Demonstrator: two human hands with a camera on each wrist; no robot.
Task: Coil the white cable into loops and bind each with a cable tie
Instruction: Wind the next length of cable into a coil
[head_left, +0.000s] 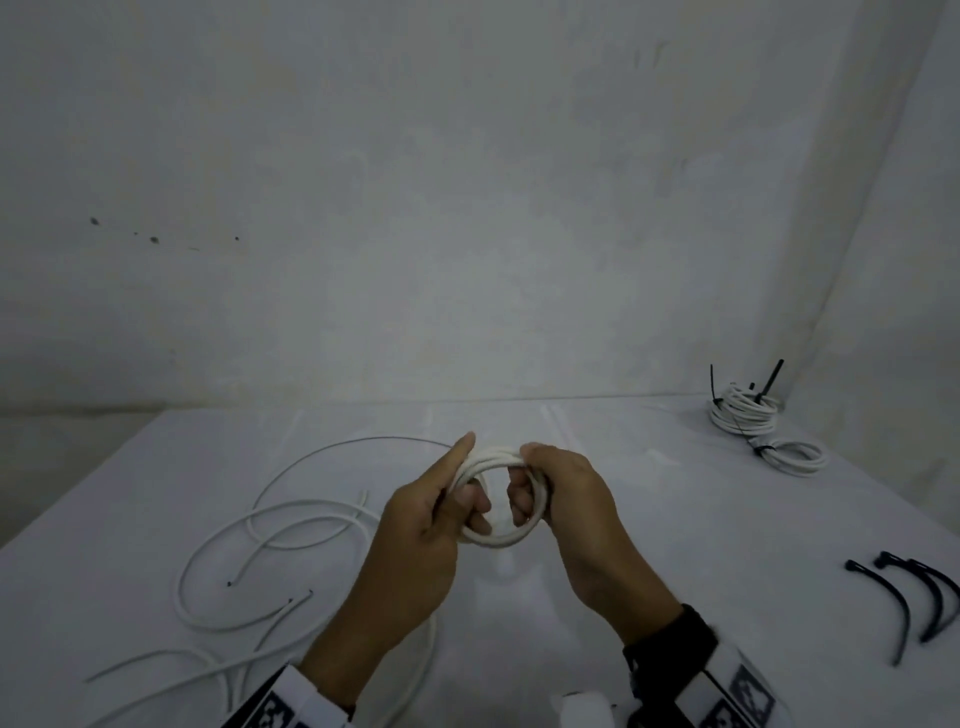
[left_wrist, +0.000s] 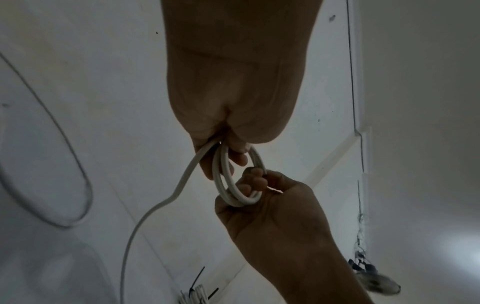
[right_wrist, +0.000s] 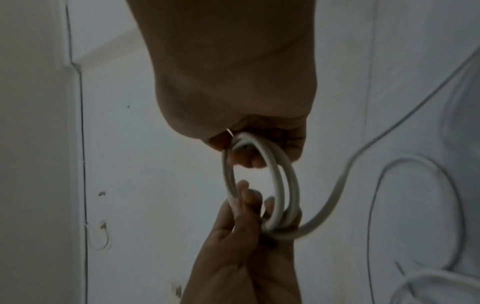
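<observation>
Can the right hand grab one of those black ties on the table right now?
Probably not yet. The right hand is gripping the white coil together with the left hand. The loose black ties lie on its side with nothing in between, so it looks easy once the hand lets go.

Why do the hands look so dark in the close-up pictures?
Left wrist view: the left hand is a backlit silhouette against pale walls. Right wrist view: same for the right hand, slightly blurred. Head view: dim, edges bent.
</observation>
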